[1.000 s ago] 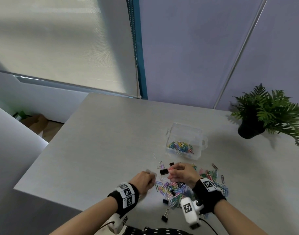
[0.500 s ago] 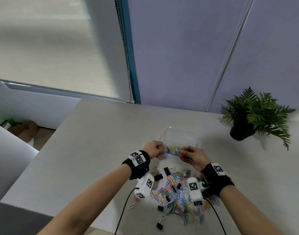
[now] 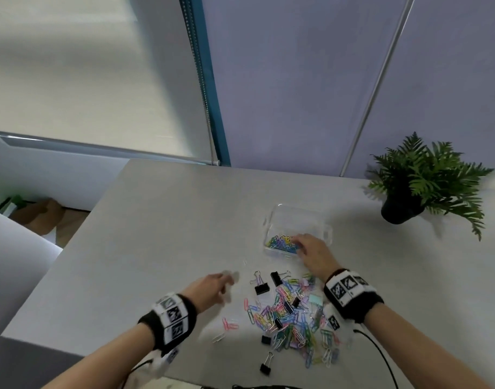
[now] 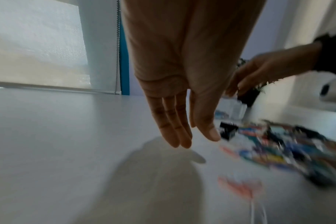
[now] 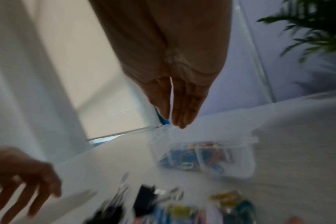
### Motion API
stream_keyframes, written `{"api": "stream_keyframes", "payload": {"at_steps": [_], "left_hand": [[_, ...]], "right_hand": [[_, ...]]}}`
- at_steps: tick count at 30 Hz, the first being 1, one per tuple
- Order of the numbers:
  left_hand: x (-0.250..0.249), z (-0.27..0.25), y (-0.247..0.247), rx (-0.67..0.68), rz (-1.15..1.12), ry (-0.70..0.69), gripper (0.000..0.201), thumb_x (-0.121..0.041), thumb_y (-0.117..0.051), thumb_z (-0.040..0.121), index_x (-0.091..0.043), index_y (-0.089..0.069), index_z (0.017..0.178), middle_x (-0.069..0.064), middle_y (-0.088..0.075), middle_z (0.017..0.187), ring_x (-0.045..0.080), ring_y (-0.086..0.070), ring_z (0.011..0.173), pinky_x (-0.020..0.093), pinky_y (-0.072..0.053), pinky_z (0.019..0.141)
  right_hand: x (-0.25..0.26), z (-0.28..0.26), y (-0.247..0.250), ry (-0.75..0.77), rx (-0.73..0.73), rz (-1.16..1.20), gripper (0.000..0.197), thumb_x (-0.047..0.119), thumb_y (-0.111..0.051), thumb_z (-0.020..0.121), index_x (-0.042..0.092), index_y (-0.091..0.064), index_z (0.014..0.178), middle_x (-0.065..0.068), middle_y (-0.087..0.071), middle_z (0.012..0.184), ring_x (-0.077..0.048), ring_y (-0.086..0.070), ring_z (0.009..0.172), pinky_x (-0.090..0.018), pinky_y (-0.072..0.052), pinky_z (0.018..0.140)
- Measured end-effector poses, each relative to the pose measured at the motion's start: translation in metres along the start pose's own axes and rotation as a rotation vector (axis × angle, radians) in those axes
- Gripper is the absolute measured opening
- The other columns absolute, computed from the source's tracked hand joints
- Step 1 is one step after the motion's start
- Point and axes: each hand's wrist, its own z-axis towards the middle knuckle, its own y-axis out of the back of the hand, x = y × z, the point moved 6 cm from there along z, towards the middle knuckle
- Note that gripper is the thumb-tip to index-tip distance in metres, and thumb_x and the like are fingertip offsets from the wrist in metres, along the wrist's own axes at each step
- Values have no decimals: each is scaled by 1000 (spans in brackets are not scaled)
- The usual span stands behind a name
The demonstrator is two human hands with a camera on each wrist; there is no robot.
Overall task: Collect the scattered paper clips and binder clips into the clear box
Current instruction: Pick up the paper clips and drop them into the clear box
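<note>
Head view: both hands, left (image 3: pixel 212 287) and right (image 3: pixel 311 249), empty with fingers extended; clear box (image 3: pixel 323 220) holds multicoloured paper clips (image 3: pixel 281 242).

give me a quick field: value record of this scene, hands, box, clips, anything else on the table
left hand: open, fingers straight, holds nothing, above the table left of the pile
right hand: open, at the near edge of the clear box
clear box: lid off, coloured paper clips inside
paper clip pile: on the table, many colours, black binder clips mixed in
stray binder clip: nearest the table edge
potted fern: far right
table: grey
</note>
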Motion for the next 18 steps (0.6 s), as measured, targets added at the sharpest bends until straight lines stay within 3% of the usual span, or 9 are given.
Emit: {"api": "stream_keyframes", "payload": {"at_steps": [2, 5, 7, 10, 13, 15, 17, 18], "left_hand": [[17, -23, -22, 54, 50, 47, 61, -10, -61, 85, -14, -32, 139, 6, -48, 134, 21, -55, 113, 26, -43, 94], [24, -43, -57, 90, 31, 15, 86, -7, -69, 75, -13, -19, 145, 4, -31, 140, 26, -48, 120, 30, -41, 99], [24, -40, -72, 79, -57, 8, 82, -4, -66, 75, -20, -22, 143, 0, -32, 132, 24, -51, 107, 35, -47, 93], [18, -25, -68, 9, -290, 41, 55, -12, -57, 85, -32, -35, 130, -2, -42, 108, 15, -57, 76, 44, -51, 86], [3, -1, -61, -7, -301, -12, 76, 2, -65, 76, -24, -30, 137, -6, -31, 110, 16, -55, 81, 41, -52, 86], [-12, 8, -58, -14, -297, -66, 55, -11, -64, 82, -27, -39, 129, 3, -37, 113, 27, -57, 82, 43, -53, 83], [-24, 12, -53, -131, -151, -197, 26, -44, -61, 82, -30, -51, 102, 11, -49, 107, 29, -56, 64, 45, -49, 72], [-22, 16, -55, -223, -160, -183, 32, -55, -59, 79, -27, -51, 93, 16, -54, 102, 26, -51, 54, 45, -43, 68]], "right_hand": [[16, -26, -25, 124, 136, -80, 20, 12, -51, 91, 8, -58, 109, -8, -60, 109, -18, -55, 98, -28, -46, 93], [24, -57, -70, 243, 314, -235, 28, 24, -56, 89, 11, -53, 113, -4, -52, 115, -18, -49, 107, -31, -42, 93], [27, -67, -93, 257, 353, -285, 40, 27, -60, 85, 10, -48, 120, -5, -47, 122, -19, -43, 114, -29, -37, 97], [30, -71, -119, 276, 360, -383, 56, 27, -68, 77, 6, -43, 123, -10, -42, 126, -24, -35, 120, -33, -33, 103], [30, -67, -130, 269, 318, -437, 64, 22, -73, 72, 5, -40, 125, -13, -39, 128, -29, -33, 123, -36, -34, 105], [28, -62, -132, 243, 284, -399, 66, 18, -73, 71, 5, -39, 126, -12, -39, 129, -27, -33, 124, -34, -34, 105], [28, -59, -132, 233, 250, -366, 65, 17, -72, 72, 6, -39, 127, -10, -39, 128, -24, -34, 123, -31, -34, 105], [27, -58, -133, 226, 239, -350, 63, 16, -71, 73, 6, -39, 126, -9, -40, 127, -23, -35, 122, -31, -35, 104]]}}
